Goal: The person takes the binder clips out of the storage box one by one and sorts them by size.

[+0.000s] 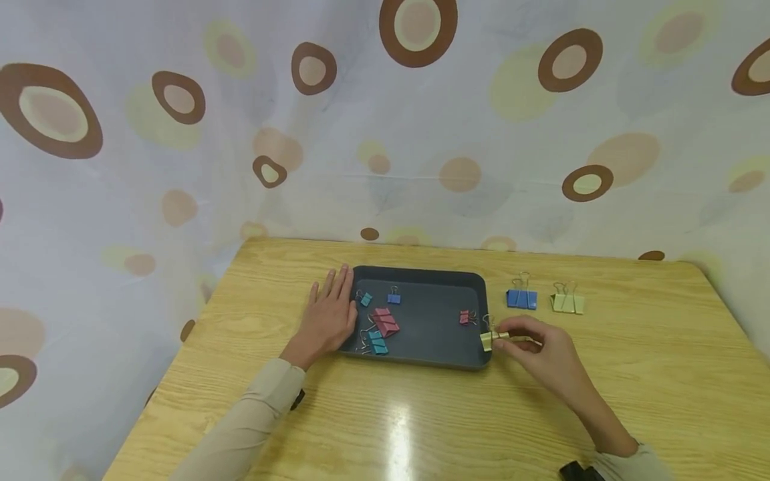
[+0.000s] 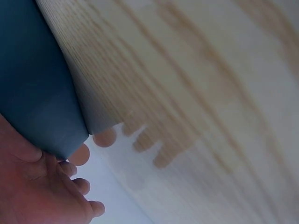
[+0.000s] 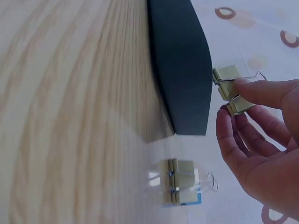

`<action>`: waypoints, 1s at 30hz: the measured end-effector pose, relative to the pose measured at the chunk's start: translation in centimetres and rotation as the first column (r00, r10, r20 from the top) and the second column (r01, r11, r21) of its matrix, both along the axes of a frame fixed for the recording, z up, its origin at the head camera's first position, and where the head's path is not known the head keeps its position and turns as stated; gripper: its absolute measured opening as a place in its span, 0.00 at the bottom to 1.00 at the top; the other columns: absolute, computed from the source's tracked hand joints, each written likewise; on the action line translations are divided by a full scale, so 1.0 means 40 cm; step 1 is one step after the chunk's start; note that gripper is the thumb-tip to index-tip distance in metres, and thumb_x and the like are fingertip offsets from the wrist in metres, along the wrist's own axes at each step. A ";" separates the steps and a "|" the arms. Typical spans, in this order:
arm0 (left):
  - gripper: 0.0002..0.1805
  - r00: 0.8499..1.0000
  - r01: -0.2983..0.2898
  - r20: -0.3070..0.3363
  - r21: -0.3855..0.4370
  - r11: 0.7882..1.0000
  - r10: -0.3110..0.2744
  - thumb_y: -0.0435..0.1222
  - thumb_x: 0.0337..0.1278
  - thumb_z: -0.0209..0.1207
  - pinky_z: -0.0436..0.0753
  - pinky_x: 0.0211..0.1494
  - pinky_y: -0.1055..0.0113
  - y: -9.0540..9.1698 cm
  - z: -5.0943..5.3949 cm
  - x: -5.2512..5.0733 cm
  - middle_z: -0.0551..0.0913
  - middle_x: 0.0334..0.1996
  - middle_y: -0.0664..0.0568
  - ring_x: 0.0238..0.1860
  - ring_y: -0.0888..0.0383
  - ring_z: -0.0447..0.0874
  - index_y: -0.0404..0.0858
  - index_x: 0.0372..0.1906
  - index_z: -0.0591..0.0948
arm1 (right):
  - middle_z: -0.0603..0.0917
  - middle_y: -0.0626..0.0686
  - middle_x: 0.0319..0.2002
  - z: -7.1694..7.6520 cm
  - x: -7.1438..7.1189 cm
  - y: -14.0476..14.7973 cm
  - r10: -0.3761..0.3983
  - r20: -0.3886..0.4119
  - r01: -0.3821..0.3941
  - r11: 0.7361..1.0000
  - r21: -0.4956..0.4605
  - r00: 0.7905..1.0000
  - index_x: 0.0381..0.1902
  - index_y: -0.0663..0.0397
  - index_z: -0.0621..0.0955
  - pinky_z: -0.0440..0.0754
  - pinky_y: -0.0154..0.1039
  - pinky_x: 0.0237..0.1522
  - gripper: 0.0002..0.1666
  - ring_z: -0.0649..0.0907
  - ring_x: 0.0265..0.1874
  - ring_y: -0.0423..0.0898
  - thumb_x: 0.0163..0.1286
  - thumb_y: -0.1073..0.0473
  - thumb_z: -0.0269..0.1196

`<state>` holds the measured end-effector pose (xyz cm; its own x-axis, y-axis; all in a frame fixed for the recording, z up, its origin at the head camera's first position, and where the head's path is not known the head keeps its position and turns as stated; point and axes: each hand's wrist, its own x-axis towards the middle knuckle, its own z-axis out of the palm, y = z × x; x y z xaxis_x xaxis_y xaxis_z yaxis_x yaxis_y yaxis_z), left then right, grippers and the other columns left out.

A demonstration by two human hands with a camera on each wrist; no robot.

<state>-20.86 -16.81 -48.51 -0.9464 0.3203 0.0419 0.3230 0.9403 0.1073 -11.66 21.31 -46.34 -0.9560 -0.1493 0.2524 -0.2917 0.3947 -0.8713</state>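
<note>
My right hand (image 1: 550,357) pinches a yellow binder clip (image 1: 486,341) between thumb and fingers, at the right rim of a dark grey tray (image 1: 433,334). The right wrist view shows that yellow binder clip (image 3: 230,84) close beside the tray's outer wall (image 3: 182,70). My left hand (image 1: 329,317) lies with straight fingers along the tray's left edge; its palm (image 2: 37,191) touches the wall in the left wrist view. Inside the tray are a large pink clip (image 1: 386,322), teal clips (image 1: 377,343), a small blue clip (image 1: 394,298) and a small pink clip (image 1: 464,318).
Right of the tray, a large blue binder clip (image 1: 521,299) and a pale yellow binder clip (image 1: 568,304) stand on the wooden table (image 1: 650,374). Behind the table hangs a patterned cloth (image 1: 337,133), which also covers the left side.
</note>
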 end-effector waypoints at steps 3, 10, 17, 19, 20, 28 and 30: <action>0.36 1.000 0.001 0.012 -0.005 1.000 -0.001 0.44 0.80 0.37 0.50 0.79 0.39 0.001 0.002 0.002 0.44 0.83 0.43 0.82 0.42 0.43 0.33 0.83 0.45 | 0.88 0.60 0.43 -0.007 0.003 0.026 -0.036 0.010 0.036 0.999 0.028 0.999 0.47 0.61 0.87 0.86 0.31 0.41 0.12 0.84 0.41 0.33 0.67 0.66 0.72; 0.36 1.000 0.002 0.018 -0.006 1.000 -0.001 0.44 0.81 0.38 0.50 0.79 0.40 0.002 0.008 0.006 0.43 0.83 0.42 0.82 0.42 0.43 0.33 0.83 0.45 | 0.88 0.54 0.46 0.000 0.013 0.087 -0.070 0.005 0.070 0.997 0.038 0.998 0.51 0.60 0.87 0.85 0.29 0.43 0.14 0.85 0.43 0.33 0.68 0.65 0.70; 0.37 1.000 0.014 0.021 0.006 1.000 -0.015 0.43 0.80 0.38 0.49 0.79 0.39 0.004 0.008 0.004 0.43 0.83 0.40 0.82 0.41 0.43 0.32 0.83 0.45 | 0.88 0.50 0.45 0.002 0.024 0.147 -0.126 0.008 0.124 0.986 0.108 0.992 0.50 0.60 0.86 0.82 0.23 0.42 0.13 0.83 0.42 0.29 0.69 0.63 0.70; 0.36 1.000 0.014 0.027 0.007 1.000 -0.014 0.43 0.81 0.37 0.49 0.79 0.39 0.005 0.009 0.005 0.43 0.83 0.40 0.82 0.41 0.42 0.32 0.83 0.44 | 0.89 0.48 0.44 -0.002 0.025 0.164 -0.149 -0.005 0.148 0.977 0.150 0.989 0.49 0.58 0.87 0.81 0.21 0.42 0.12 0.83 0.42 0.26 0.69 0.61 0.70; 0.36 0.999 0.011 0.031 0.001 1.000 -0.011 0.43 0.81 0.37 0.49 0.79 0.39 0.004 0.010 0.006 0.43 0.83 0.40 0.82 0.41 0.42 0.32 0.83 0.44 | 0.89 0.47 0.44 -0.004 0.025 0.173 -0.159 -0.011 0.158 0.973 0.167 0.987 0.49 0.57 0.87 0.80 0.21 0.42 0.12 0.83 0.41 0.26 0.69 0.60 0.71; 0.36 1.000 0.007 0.020 -0.004 1.000 -0.007 0.43 0.81 0.37 0.49 0.79 0.38 -0.002 0.010 0.006 0.43 0.83 0.41 0.82 0.40 0.43 0.32 0.83 0.44 | 0.86 0.34 0.43 -0.024 0.019 0.251 -0.211 -0.009 0.208 0.956 0.208 0.977 0.51 0.59 0.86 0.77 0.18 0.40 0.15 0.81 0.41 0.20 0.70 0.58 0.70; 0.36 1.000 0.010 0.027 -0.007 1.000 -0.010 0.43 0.81 0.37 0.49 0.79 0.38 0.000 0.010 0.007 0.43 0.83 0.41 0.82 0.40 0.43 0.32 0.83 0.44 | 0.86 0.34 0.42 -0.030 0.023 0.271 -0.226 0.009 0.219 0.951 0.220 0.974 0.50 0.60 0.86 0.78 0.19 0.38 0.15 0.80 0.40 0.19 0.70 0.57 0.70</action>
<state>-20.60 -16.80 -48.13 -0.9439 0.3299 0.0144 0.3295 0.9378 0.1098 -10.76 32.13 -47.55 -0.9785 0.0205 0.2050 -0.1473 0.6259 -0.7658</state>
